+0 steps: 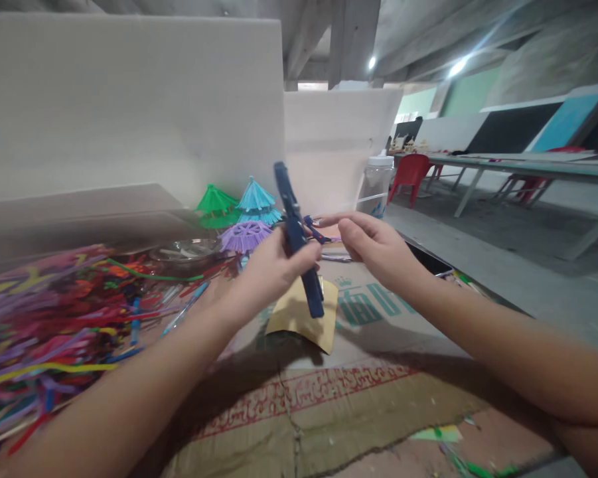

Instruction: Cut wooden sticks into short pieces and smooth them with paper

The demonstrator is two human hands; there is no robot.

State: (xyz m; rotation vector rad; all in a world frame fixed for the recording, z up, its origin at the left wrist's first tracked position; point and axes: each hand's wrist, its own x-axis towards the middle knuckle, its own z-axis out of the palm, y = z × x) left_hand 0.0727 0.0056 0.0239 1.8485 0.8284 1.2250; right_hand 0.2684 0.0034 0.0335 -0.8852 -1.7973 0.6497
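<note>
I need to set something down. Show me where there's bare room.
Bare cardboard shows between the yellow sheet and right forearm, and in front of the red-patterned strip. It is crowded on the left, with the heap of fuzzy stems, and at the back, with the small umbrella shapes.

The dark blue tool (297, 240) is motion-blurred; its exact type cannot be told. Several fingers of the left hand (280, 262) are hidden behind it. The pile of coloured strips (44, 325) is smeared and cut off by the left edge. The right forearm (470, 318) partly covers a dark device (431, 263). Pale items (409, 143) on the far table (522, 164) are too small to identify.
</note>
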